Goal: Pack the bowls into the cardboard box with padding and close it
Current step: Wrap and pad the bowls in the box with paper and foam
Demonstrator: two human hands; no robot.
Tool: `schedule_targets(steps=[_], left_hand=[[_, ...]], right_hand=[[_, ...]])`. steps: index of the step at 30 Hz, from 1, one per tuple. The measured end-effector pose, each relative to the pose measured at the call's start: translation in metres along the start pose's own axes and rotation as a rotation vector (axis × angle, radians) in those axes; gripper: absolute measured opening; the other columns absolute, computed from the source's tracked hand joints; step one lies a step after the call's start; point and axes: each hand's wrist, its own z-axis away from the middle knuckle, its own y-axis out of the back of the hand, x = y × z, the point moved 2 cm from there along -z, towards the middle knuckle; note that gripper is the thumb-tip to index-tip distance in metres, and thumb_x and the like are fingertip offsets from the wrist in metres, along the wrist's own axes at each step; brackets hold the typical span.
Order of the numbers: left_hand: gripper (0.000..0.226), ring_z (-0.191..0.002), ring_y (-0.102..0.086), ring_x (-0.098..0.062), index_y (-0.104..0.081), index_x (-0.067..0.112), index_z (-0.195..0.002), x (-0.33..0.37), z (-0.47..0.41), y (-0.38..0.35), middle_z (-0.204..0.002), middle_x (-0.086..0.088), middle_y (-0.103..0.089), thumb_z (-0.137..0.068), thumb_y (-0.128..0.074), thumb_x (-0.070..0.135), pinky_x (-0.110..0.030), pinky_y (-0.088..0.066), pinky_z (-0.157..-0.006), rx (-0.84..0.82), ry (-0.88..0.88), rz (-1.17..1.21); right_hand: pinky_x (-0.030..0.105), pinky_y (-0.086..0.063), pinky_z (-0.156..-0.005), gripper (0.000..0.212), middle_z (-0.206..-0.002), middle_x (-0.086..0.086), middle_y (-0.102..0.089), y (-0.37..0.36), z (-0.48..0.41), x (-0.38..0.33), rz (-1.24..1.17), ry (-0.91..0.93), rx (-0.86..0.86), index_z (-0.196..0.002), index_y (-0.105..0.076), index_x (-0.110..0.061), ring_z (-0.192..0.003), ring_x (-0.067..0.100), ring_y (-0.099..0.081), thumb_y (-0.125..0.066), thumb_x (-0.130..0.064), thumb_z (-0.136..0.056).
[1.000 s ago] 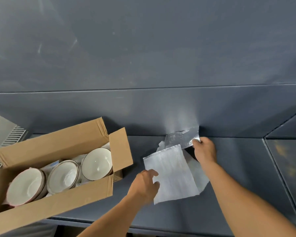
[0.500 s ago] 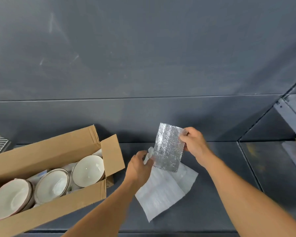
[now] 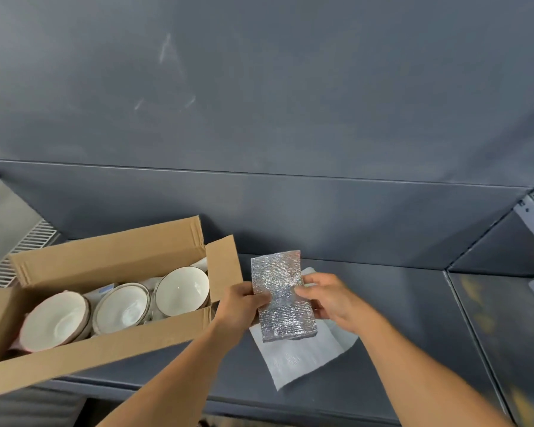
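Three bowls (image 3: 122, 308): white, in a row inside the cardboard box (image 3: 105, 257), mouths up and tilted toward me; I see white padding between them.
Box flaps: open; the right end flap stands up.
Foil pad (image 3: 276, 272): silver, bubble-textured padding, a folded rectangle held above the shelf just right of the box.
Left hand (image 3: 244, 303): fingers curled on the pad's left edge, thumb on its face.
Right hand (image 3: 330, 300): pinches the pad's right edge, thumb in front.
Foam sheet (image 3: 302, 362): white, flat on the grey shelf (image 3: 413, 318), under the pad and both hands.
Grille (image 3: 28, 245): white, behind the box, far left.
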Motion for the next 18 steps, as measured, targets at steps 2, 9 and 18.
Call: schedule_targets(steps=[2, 9, 18], left_hand=[[0.011, -0.079, -0.067, -0.030, -0.064, -0.006, -0.096, 0.000, 0.004, 0.006, -0.087, -0.020, -0.066, -0.088, -0.065, 0.001, -0.041, -0.059, -0.078, -0.012, 0.007, 0.064], [0.018, -0.089, -0.065, -0.036, -0.069, -0.004, -0.101, -0.005, 0.013, 0.020, -0.097, -0.022, -0.068, -0.091, -0.054, -0.007, -0.044, -0.055, -0.084, -0.094, 0.037, 0.290], [0.033, -0.080, -0.066, -0.028, -0.069, 0.001, -0.104, -0.008, 0.024, 0.029, -0.098, -0.017, -0.069, -0.076, -0.066, 0.018, -0.035, -0.055, -0.066, -0.130, 0.091, 0.371]], right_hand=[[0.030, -0.055, -0.065, 0.014, -0.091, 0.007, -0.074, -0.005, 0.002, 0.001, 0.015, 0.003, -0.013, -0.106, -0.067, -0.007, -0.078, 0.018, -0.071, -0.065, -0.010, -0.092], [0.036, -0.056, -0.069, 0.021, -0.088, 0.013, -0.072, -0.014, 0.003, 0.000, -0.203, 0.023, -0.056, -0.096, -0.075, -0.010, -0.080, 0.028, -0.067, -0.059, 0.003, -0.090], [0.035, -0.052, -0.073, 0.016, -0.091, 0.011, -0.070, -0.027, 0.004, 0.005, -0.222, -0.051, -0.125, -0.094, -0.075, -0.010, -0.085, 0.024, -0.065, -0.062, -0.019, -0.091]])
